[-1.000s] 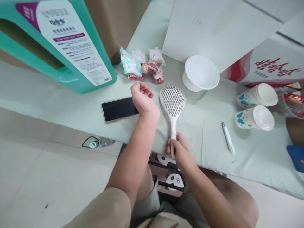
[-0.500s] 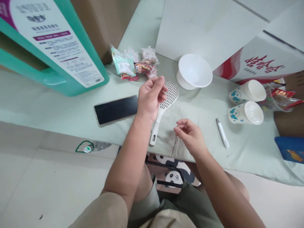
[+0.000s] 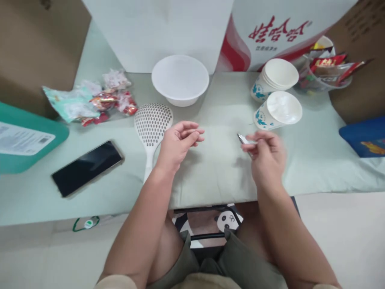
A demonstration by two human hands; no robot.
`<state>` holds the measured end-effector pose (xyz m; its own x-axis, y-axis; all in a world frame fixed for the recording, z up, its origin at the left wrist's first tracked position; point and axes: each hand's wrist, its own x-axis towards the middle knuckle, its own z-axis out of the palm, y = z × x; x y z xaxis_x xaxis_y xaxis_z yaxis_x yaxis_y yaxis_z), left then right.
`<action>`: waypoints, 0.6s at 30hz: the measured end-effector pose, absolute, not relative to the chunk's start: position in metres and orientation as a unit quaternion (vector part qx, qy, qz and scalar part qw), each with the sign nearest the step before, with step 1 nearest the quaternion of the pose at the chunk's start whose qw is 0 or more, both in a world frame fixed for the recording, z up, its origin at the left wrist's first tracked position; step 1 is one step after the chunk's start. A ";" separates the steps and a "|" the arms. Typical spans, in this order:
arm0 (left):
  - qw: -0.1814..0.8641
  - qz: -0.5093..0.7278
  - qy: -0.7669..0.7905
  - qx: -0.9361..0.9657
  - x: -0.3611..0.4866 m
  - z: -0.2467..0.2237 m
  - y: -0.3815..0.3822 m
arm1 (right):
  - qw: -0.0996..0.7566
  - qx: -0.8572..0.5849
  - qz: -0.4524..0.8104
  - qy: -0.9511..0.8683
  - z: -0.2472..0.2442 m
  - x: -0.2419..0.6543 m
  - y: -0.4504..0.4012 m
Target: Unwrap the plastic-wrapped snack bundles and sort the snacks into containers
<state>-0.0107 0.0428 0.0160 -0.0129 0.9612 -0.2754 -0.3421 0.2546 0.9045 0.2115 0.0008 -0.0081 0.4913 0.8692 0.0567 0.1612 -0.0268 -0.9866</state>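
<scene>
My left hand (image 3: 182, 142) hovers over the table beside the head of a white slotted skimmer (image 3: 154, 122). Its fingers are loosely curled and slightly apart, with nothing visible in them. Over at the right, my right hand (image 3: 266, 154) has its thumb and fingers around a white pen (image 3: 246, 139), whose dark tip points up and left. That hand is slightly blurred, and part of the pen is hidden by the fingers. A white bowl (image 3: 180, 82) stands behind the skimmer. Just beyond my right hand is a paper cup (image 3: 264, 116) with blue leaves.
A black phone (image 3: 87, 167) and a green jug (image 3: 27, 160) are on the left. Small wrapped packets (image 3: 104, 100) lie behind them. Stacked paper cups (image 3: 258, 86), a clear tub (image 3: 327, 82) of packets and a blue item (image 3: 363, 138) stand right. Boxes (image 3: 171, 28) line the back.
The view has turned to the right. My right hand has moved from the table's front edge to the pen and closed on it. My left hand has come off the skimmer's head to its right.
</scene>
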 end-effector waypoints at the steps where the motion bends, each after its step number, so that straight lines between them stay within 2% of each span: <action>1: 0.625 0.508 0.494 0.327 -0.005 0.015 0.043 | 0.606 -0.648 0.250 -0.387 -0.010 0.229 0.007; 3: 0.619 0.501 0.505 0.333 0.004 0.013 0.045 | 0.641 -0.664 0.121 -0.365 -0.018 0.265 0.023; 5: 0.615 0.509 0.505 0.329 0.013 0.012 0.047 | 0.624 -0.706 0.075 -0.327 -0.028 0.298 0.039; 11: 0.628 0.495 0.502 0.331 0.029 0.012 0.047 | 0.612 -0.692 0.253 -0.287 -0.042 0.326 0.067; 18: 0.627 0.483 0.505 0.345 0.025 0.009 0.042 | 0.587 -0.720 0.266 -0.257 -0.032 0.300 0.077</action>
<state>0.0249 0.0425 0.0094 0.0230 0.9537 -0.2999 -0.2567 0.2955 0.9202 0.2999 0.0775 -0.0316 0.7265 0.6822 -0.0821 0.0565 -0.1785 -0.9823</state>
